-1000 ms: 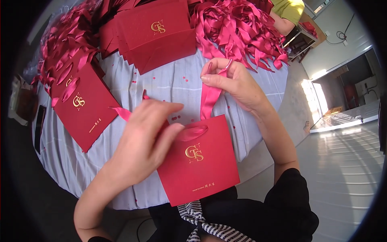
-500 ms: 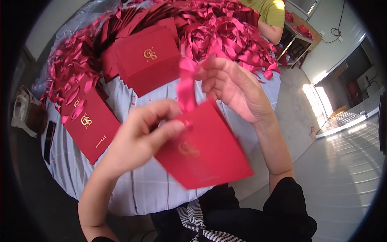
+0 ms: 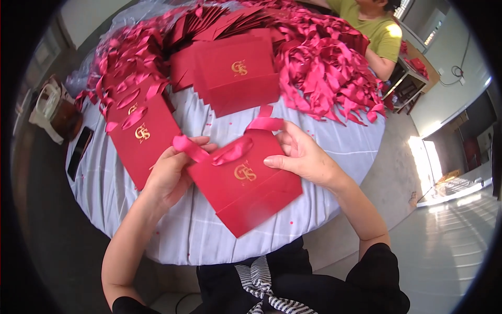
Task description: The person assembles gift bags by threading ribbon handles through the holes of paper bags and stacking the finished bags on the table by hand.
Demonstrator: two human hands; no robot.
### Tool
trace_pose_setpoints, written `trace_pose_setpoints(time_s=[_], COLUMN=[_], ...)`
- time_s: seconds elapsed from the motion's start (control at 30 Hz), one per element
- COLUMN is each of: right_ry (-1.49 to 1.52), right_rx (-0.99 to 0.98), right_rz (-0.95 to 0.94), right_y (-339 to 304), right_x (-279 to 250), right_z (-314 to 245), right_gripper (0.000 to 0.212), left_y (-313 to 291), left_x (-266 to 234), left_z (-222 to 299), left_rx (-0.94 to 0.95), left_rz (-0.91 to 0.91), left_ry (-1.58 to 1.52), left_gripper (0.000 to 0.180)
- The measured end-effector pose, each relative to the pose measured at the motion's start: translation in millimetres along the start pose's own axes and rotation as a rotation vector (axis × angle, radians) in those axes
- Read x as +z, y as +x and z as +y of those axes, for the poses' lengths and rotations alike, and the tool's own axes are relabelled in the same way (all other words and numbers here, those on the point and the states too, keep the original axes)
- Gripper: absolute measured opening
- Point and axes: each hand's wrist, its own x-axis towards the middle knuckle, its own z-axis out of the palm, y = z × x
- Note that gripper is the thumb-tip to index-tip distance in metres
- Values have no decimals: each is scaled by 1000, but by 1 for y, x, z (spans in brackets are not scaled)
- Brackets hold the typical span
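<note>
A flat red paper gift bag [image 3: 256, 191] with a gold emblem is tilted over the near part of the table, with a pink-red ribbon handle [image 3: 232, 152] looping at its top edge. My right hand [image 3: 306, 157] grips its upper right side, thumb on the front and fingers behind. At the upper left corner, my left hand [image 3: 170, 175] is closed on the bag beside a ribbon end; some of its fingers are hidden. Just beyond my left hand lies a stack of finished-looking red bags [image 3: 141, 136] with ribbon handles.
Red bags without visible ribbons [image 3: 238, 78] are piled at the table's middle back. A heap of loose ribbons [image 3: 329, 68] lies at the back right, near a person in a green shirt [image 3: 384, 39]. A dark phone [image 3: 80, 154] rests on the white tablecloth [image 3: 204, 235] at the left.
The bag has come down and turned, its front now facing up. My right hand has moved from the raised ribbon to the bag's right side; my left hand has shifted to its left corner.
</note>
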Motion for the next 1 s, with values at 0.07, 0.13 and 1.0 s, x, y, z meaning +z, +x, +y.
trace_pose_setpoints(time_s=[0.07,0.13,1.0], right_ry=[-54,-113,-1088], right_rx=[51,99,-614], right_rz=[36,70,108], right_y=[-2,-6,-20], right_x=[9,14,50], right_z=[-1,-2,9], right_gripper=[56,54,18], left_y=[-5,-15,-51], left_x=[-21,-27,25], left_z=[-2,-3,-61], left_rx=[1,50,861], left_rz=[19,54,-745], left_ry=[-13,50,1542], left_gripper=[27,29,69])
